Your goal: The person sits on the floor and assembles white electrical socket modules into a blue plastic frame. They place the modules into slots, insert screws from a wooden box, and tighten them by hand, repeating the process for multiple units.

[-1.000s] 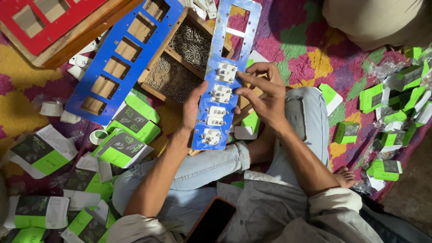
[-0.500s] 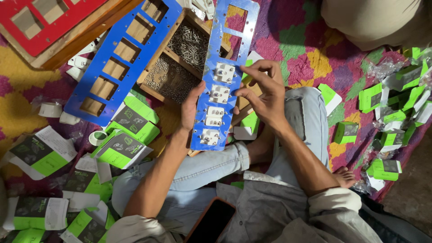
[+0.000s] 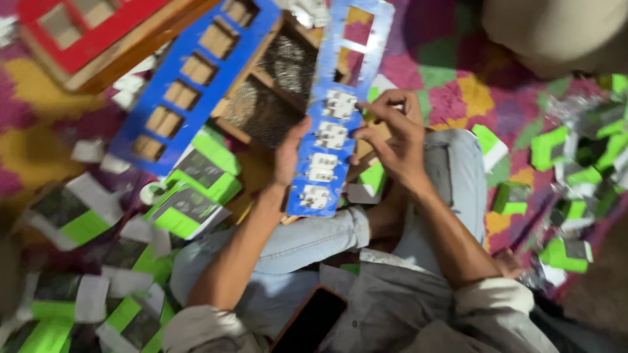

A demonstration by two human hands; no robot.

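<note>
Covering the floor, a patterned rug (image 3: 458,85) of pink, yellow and green carried everything, with many green-and-white boxes (image 3: 190,209) scattered around the seated person. A second blue frame (image 3: 190,78) lay on a wooden tray (image 3: 261,111), apart from the hands. The long blue frame (image 3: 330,124) stood tilted above the person's knees, with four white switch modules (image 3: 324,167) seated in its lower openings and the upper openings still bare. The left hand (image 3: 288,153) had its grip closed on the frame's left edge. The right hand (image 3: 392,134) pressed fingertips on the top module; to seat it well, the push probably needed to be even on both sides, while the left hand held the frame firm.
</note>
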